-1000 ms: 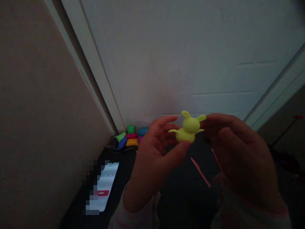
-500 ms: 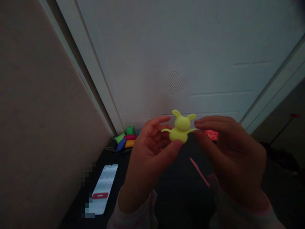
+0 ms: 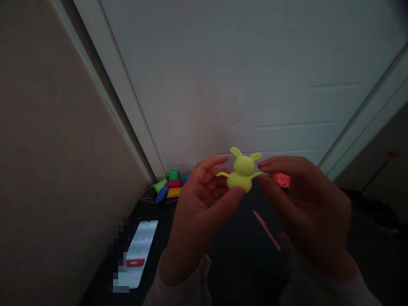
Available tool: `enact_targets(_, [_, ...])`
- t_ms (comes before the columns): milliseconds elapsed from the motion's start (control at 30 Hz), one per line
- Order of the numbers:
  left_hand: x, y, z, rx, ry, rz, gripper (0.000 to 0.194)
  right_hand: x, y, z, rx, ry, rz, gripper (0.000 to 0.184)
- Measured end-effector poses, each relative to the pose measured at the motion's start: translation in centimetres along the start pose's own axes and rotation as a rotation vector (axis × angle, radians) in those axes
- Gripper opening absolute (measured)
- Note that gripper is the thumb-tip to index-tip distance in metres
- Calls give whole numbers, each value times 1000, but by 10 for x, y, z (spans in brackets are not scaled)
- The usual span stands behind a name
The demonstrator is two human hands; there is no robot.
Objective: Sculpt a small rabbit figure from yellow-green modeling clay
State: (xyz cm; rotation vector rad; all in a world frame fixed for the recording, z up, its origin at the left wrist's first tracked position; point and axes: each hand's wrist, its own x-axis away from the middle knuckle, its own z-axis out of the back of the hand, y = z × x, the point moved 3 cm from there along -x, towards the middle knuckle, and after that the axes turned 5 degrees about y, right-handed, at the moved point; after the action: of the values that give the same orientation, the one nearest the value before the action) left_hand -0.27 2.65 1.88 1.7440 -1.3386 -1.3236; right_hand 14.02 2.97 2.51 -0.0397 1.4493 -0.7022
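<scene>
A small yellow clay rabbit figure is held up in front of me, with a round head, two ears, a round body and two thin arms. My left hand grips its body from below, thumb on the front and fingers behind. At the rabbit's right-side arm, the thumb and fingertips of my right hand pinch the arm's tip. Beneath the hands, a pink plastic clay knife lies on the dark table.
Several colored clay packs sit in a dark tray at the back left. A lit phone lies at the left. Behind my right hand is a crumpled coral-pink piece. A white panel with a heart pattern stands behind the table.
My right hand has shifted slightly left, its fingertips closer in along the rabbit's arm. The left hand and the rabbit are almost unmoved.
</scene>
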Motion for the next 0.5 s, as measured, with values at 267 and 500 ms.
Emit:
enact_targets(267, [1, 0, 0, 2, -18, 11, 37, -1, -1, 0, -31, -13, 32, 24])
enact_targets(500, [0, 0, 0, -17, 9, 13, 38, -1, -2, 0, 2, -10, 41, 22])
